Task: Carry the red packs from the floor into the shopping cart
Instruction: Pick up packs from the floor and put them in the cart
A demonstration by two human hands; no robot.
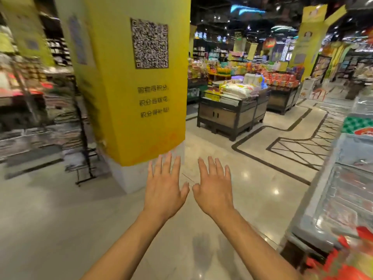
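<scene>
Hands out in front and nothing in them: the left hand [164, 190] and the right hand [215, 190] hover side by side, palms down, thumbs nearly touching. Each grip is spread apart with the fingers straight. They point at the foot of the yellow pillar [129, 87], over bare, shiny floor [60, 229]. And that is the worry, because the red is not there! The only candidate for the red packs [347, 259] sits in the bottom right corner of the view, low beside the freezer cabinet [343, 199] and well off to the right of both hands. The shopping cart is nowhere in view.

So what could go wrong? A reach on this heading lands on empty floor; the hands need to swing right and down first. The red looks close against the cabinet base, so a hurried grab could knock knuckles on it or catch only a corner of the wrapping. A soft pack held by one corner would likely sag or slip. The floor gleams with reflections and may be slick under a loaded step. With the cart out of sight the carry route is a guess, and the pillar and the black rack [82, 138] stand close on the left.

As for the look of it: bright red with streaks of orange and yellow-green, a ragged outline, heavily smeared. How many packs, what shape, bag or box, I cannot tell.
</scene>
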